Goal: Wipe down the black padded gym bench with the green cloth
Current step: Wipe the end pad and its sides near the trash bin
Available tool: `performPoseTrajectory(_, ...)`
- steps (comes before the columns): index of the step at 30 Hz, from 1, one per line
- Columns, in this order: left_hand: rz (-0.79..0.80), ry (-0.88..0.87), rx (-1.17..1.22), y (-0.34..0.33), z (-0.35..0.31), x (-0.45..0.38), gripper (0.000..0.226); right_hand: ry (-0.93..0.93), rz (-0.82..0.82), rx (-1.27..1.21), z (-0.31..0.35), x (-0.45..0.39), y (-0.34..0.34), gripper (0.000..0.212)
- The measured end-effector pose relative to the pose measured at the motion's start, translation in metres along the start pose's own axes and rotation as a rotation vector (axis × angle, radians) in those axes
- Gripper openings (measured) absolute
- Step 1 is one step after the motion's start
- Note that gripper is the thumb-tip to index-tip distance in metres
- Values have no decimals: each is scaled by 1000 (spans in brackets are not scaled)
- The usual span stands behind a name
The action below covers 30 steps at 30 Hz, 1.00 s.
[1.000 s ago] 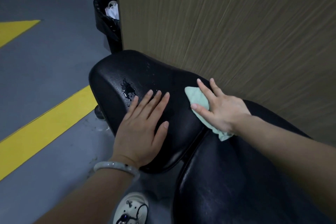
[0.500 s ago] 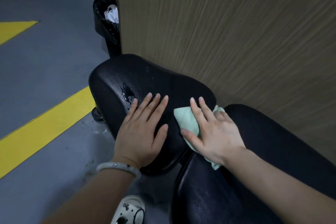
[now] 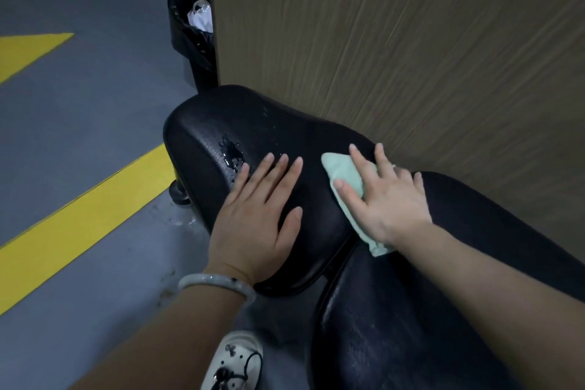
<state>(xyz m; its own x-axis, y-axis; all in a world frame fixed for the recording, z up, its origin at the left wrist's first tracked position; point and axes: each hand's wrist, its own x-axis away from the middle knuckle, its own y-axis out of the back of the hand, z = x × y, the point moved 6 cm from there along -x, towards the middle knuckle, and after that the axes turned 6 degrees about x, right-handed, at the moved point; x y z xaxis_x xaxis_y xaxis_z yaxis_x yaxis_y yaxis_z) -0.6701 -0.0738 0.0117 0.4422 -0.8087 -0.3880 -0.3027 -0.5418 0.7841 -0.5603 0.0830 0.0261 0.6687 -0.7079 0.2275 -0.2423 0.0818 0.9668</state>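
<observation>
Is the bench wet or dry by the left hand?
Wet: a shiny puddle sits on the seat pad by the left hand.

right hand [image 3: 384,199], green cloth [image 3: 343,176] slid forward again

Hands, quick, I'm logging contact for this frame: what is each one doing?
Left hand: open, flat on the black bench pad, holding nothing.
Right hand: open, straight fingers pressing the green cloth onto the pad.

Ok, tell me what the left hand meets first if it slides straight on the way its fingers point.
Probably the wet patch on the seat pad: the left hand's fingertips lie right beside it.
</observation>
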Motion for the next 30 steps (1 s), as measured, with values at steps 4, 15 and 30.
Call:
performPoseTrajectory(4,14,-4,13,0,0,1,60,-61,-37,21,7,6,-2,71)
performPoseTrajectory(15,-5,-7,5,2,-2,1,60,42,-225,-8,61,100,-19,63)
performPoseTrajectory(30,47,-33,-28,2,-3,3,57,-9,-145,-142,48,48,-16,71)
